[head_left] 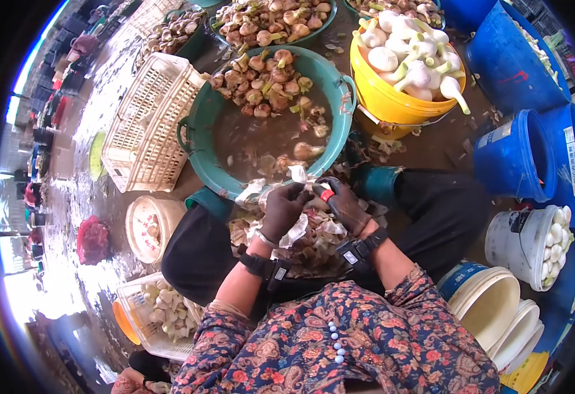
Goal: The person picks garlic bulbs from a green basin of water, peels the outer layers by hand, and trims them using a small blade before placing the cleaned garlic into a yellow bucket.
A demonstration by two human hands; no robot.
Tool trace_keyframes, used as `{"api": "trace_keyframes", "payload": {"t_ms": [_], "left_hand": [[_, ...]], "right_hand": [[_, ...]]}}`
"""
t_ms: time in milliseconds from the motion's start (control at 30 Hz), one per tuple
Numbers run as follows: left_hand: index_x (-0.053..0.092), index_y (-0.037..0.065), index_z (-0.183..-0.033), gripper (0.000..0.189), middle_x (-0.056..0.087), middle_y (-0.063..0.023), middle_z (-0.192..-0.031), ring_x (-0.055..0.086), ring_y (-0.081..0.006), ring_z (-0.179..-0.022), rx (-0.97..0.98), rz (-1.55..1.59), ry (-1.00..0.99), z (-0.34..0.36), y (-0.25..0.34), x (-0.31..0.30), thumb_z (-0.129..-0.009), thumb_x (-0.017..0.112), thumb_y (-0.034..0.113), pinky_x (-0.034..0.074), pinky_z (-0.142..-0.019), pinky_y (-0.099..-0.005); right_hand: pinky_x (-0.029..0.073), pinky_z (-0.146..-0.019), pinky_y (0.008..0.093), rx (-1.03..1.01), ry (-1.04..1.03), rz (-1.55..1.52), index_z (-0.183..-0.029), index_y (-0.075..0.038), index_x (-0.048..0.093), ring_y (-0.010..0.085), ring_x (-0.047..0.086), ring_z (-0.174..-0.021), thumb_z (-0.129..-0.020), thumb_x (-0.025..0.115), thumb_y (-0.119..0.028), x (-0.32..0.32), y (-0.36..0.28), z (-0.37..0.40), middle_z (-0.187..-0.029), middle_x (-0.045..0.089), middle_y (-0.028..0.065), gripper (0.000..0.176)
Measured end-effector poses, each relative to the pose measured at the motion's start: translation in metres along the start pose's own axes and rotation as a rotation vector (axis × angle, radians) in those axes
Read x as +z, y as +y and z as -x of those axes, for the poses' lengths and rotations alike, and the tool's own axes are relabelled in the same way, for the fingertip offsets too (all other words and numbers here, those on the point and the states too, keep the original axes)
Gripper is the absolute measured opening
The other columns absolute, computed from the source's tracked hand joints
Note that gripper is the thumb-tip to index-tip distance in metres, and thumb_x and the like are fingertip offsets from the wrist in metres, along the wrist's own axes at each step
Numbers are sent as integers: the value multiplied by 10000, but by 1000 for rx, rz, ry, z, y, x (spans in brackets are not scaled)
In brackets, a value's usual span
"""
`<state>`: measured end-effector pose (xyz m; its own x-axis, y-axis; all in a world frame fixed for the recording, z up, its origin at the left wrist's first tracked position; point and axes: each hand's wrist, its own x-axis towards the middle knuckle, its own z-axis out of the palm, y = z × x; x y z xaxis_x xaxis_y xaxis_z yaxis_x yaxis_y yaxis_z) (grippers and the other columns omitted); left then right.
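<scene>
My left hand (283, 211), in a dark glove, is closed round a garlic bulb (298, 173) whose pale end shows past the fingertips. Most of that bulb is hidden. Close beside it, my gloved right hand (345, 207) grips a small knife (327, 194) by its red and black handle; the blade is hard to make out. Both hands are above a heap of papery garlic skins (313, 244) between my legs. Just beyond them stands a green tub (199, 148) with unpeeled garlic bulbs (261, 85) piled at its far side.
A yellow bucket (392, 113) heaped with peeled garlic stands ahead to the right. Blue bins (510, 62) and a white bucket (516, 246) line the right side. At left are stacked cream crates (149, 125), a small tub (144, 226) and a basket of peeled bulbs (141, 328).
</scene>
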<state>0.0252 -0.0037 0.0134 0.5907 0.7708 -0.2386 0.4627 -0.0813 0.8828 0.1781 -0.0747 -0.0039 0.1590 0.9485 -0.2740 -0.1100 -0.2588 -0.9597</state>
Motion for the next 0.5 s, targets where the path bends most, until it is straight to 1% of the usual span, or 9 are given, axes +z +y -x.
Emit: {"api": "trace_keyframes", "payload": {"t_ms": [67,167,267,300,333,367,400,467,500], "left_hand": [[596,-41,-1061,294,646,-56,-933,593,-114,-805,-258,553,-41,-7,-7,-6,-911,558,209,484,-721,-246],[598,-38,-1058,291,646,-66,-940,601,-115,-826,-101,602,-87,-2,-20,-10,-927,528,212,489,-725,-253],[592,-31,-1074,283,642,-73,-974,610,-138,-862,53,447,79,-2,-38,-10,-931,518,201,487,-747,-260],[587,-19,-1090,281,640,-68,-987,610,-145,-879,196,132,78,3,-32,-17,-930,518,202,483,-766,-263],[583,-6,-1106,281,637,-63,-1000,610,-152,-895,340,-183,76,6,-18,-23,-929,519,203,478,-784,-266],[594,20,-1102,261,638,-40,-977,600,-144,-907,-27,183,-38,6,-2,-25,-909,551,190,468,-787,-257],[594,20,-1102,261,638,-40,-977,600,-144,-907,-25,185,-37,5,-4,-24,-909,551,190,468,-787,-257],[623,27,-1054,230,638,-26,-944,594,-135,-891,-252,896,25,5,-1,-25,-885,588,179,460,-768,-244],[643,23,-1002,227,633,-13,-951,581,-111,-870,-224,782,36,12,5,-31,-864,623,202,452,-754,-236]], "right_hand": [[418,-877,296,-17,-113,-29,-1166,2,538,161,522,-1034,-898,539,-156,-9,0,0,-1119,584,103,311],[385,-945,290,-137,-219,-357,-1246,11,474,164,484,-1121,-890,523,-105,-11,-3,2,-1201,541,115,377],[362,-993,363,-583,47,699,-1313,-139,456,293,433,-1187,-739,593,-93,-4,-22,4,-1218,507,165,592],[390,-956,389,-662,76,903,-1213,-180,557,331,446,-1118,-650,620,-78,0,-35,8,-1154,515,169,576],[390,-956,389,-660,79,905,-1213,-180,557,331,446,-1118,-650,620,-78,3,-32,8,-1154,515,169,576],[404,-926,389,-618,81,864,-1149,-165,593,322,458,-1084,-631,624,-70,6,-25,8,-1128,520,163,528],[418,-897,390,-577,80,824,-1085,-150,630,313,469,-1050,-613,629,-62,8,-18,7,-1101,524,156,480],[453,-819,353,-617,196,748,-993,-116,651,250,541,-913,-691,645,-79,10,-7,0,-1010,583,103,305],[464,-758,311,-293,242,180,-990,-113,652,199,550,-812,-743,649,-115,5,5,-9,-938,600,64,247]]}}
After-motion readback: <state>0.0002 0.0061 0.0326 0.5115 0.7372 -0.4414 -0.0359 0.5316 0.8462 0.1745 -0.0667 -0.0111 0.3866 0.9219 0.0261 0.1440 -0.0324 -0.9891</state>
